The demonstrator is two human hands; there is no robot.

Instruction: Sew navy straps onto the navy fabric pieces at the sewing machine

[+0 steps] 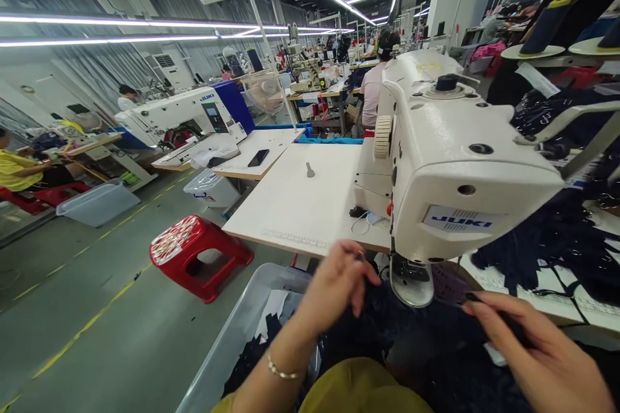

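At the JUKI sewing machine [467, 161] | hands apart | our left hand [339, 281], just left of its lower end, curls its fingers loosely; we cannot tell whether it grips anything | our right hand [527, 329], just right of it, pinches a small dark piece [471, 297] | we see navy fabric [411, 330] below the machine

The sewing machine [445, 135] is creamy white, with blue letters on its label [462, 218]. The cloth [402, 326] below is dark navy. The table [290, 197] is white. The stool [206, 245] is red, with a whitish irregular pattern on the seat [179, 239]. The floor [121, 361] is grey-green, with yellow lines [75, 340].
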